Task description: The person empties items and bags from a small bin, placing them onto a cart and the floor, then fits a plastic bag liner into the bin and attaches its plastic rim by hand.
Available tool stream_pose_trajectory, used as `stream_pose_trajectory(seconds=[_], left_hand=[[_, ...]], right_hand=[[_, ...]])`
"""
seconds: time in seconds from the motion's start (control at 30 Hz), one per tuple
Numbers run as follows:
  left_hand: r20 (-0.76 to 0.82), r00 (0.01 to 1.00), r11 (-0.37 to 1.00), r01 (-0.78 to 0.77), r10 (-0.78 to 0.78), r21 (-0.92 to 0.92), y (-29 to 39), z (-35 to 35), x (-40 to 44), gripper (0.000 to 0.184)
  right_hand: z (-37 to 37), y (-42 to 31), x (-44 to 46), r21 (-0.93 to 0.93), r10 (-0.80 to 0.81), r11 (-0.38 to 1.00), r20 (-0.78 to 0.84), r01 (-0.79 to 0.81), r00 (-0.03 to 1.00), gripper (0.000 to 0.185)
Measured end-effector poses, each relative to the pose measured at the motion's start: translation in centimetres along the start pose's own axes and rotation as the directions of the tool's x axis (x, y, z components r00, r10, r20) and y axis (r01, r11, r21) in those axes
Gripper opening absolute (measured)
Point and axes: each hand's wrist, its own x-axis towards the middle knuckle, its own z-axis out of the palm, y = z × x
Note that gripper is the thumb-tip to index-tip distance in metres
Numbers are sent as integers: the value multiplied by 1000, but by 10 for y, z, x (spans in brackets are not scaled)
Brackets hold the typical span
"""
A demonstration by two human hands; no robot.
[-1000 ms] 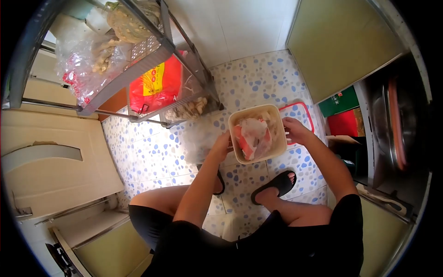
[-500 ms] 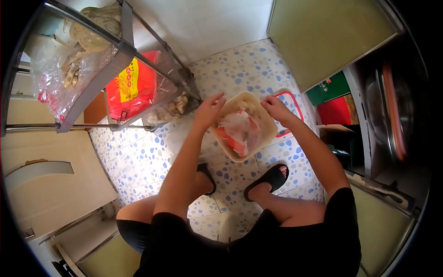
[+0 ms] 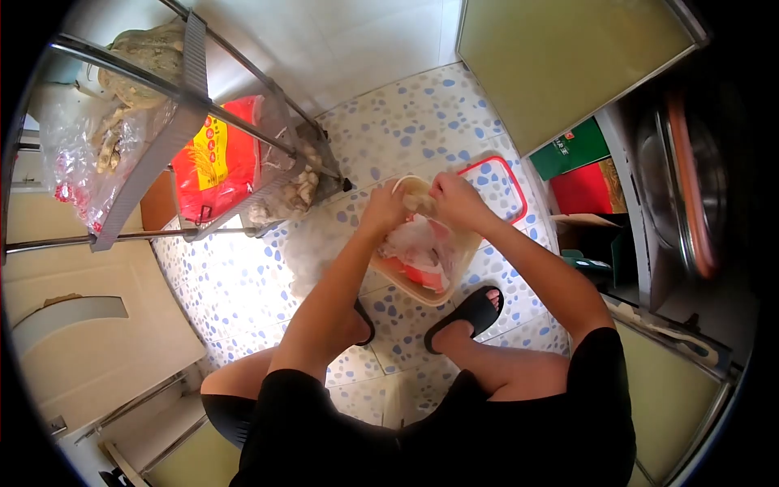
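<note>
both hands up at the far end of the cream bin (image 3: 464, 247), which sits out in front of the person, past the feet and above the patterned tile floor (image 3: 438, 105); can't tell if its base touches the floor. left hand (image 3: 386, 211) at the far left of the rim, fingers bent inward, grip hard to make out. right hand (image 3: 455, 200) at the far right, back of hand up, fingers curled in narrow, tips by the pale stuff (image 3: 418, 203) at that end; can't tell if either hand is pinching it or just the rim. inside the bin, nearer the person: crumpled translucent plastic with red-and-white packaging (image 3: 423, 274). red-rimmed lid (image 3: 517, 185) lies on the floor just beyond the bin, to the right, near the cabinet. cloudy plastic (image 3: 311, 256) on the floor left of the bin. black sandals (image 3: 485, 315) on both feet, right one near the bin's close edge. left side: rack (image 3: 150, 174) with a clear bag (image 3: 69, 134), knobbly tan pieces, a ribbed pumpkin-like thing (image 3: 150, 61) up top; red bag (image 3: 231, 183) with yellow panel lower down, more pale knobbly pieces (image 3: 292, 195) beside it. right side: olive door (image 3: 560, 65), cabinet holding a green box (image 3: 572, 152), a red item (image 3: 578, 193) under it, metal cookware (image 3: 656, 183) upright.
</note>
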Motion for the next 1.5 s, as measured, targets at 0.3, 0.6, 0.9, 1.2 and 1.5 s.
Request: stream_pose_trajectory(seconds=[0.3, 0.6, 0.9, 1.2, 1.5], left_hand=[[-101, 979, 985, -174, 174, 13, 23, 8, -45, 39], [333, 901, 946, -317, 278, 68, 12, 3, 7, 36], [294, 901, 948, -309, 318, -77, 6, 18, -39, 19], [309, 880, 914, -399, 360, 72, 24, 13, -48, 13], [-70, 928, 911, -341, 365, 234, 25, -11, -62, 10]], right_hand=[[-5, 12, -23, -57, -264, 964, -125, 258, 956, 16], [8, 3, -30, 92, -10, 996, -34, 13, 999, 19], [5, 49, -60, 329, -14, 942, 227, -64, 974, 29], [1, 30, -76, 50, -92, 995, 105, 88, 990, 18], [-35, 58, -42, 154, -16, 987, 352, -41, 936, 31]])
